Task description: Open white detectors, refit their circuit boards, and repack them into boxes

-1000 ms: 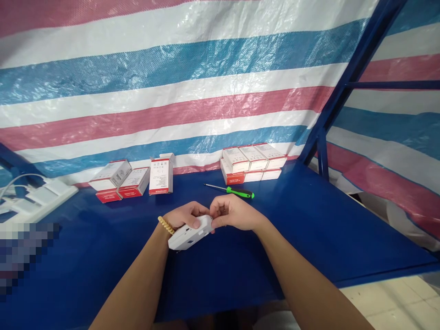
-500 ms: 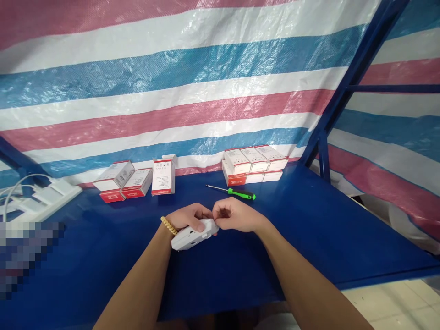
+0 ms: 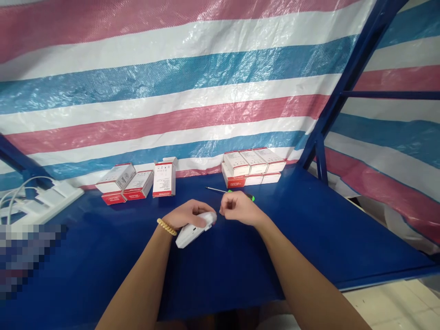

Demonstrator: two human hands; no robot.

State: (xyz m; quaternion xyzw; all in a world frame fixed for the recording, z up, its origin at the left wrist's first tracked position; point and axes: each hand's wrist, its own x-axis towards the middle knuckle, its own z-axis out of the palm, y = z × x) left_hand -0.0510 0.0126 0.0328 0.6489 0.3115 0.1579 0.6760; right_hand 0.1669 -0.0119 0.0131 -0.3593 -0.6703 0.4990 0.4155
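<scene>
My left hand [image 3: 187, 214], with a bead bracelet on the wrist, is closed round a white plastic device [image 3: 195, 229] held just above the blue table [image 3: 309, 229]. A small gap separates the device's far end from my right hand [image 3: 239, 208], whose fingers are curled in a pinch; what they hold, if anything, is too small to see. Just behind my right hand lies a screwdriver [image 3: 220, 190] with a green handle, partly hidden by the hand.
Red-and-white boxes stand along the back: a stack [image 3: 252, 164] right of centre, one upright box [image 3: 164, 179], and two lying boxes [image 3: 125, 182] at left. White power strips with cables [image 3: 41, 199] sit far left. A striped tarp and blue frame posts [image 3: 318, 156] close off the back.
My right hand has pulled away from the device's end and moved slightly right and back, towards the screwdriver. My left hand keeps hold of the device.
</scene>
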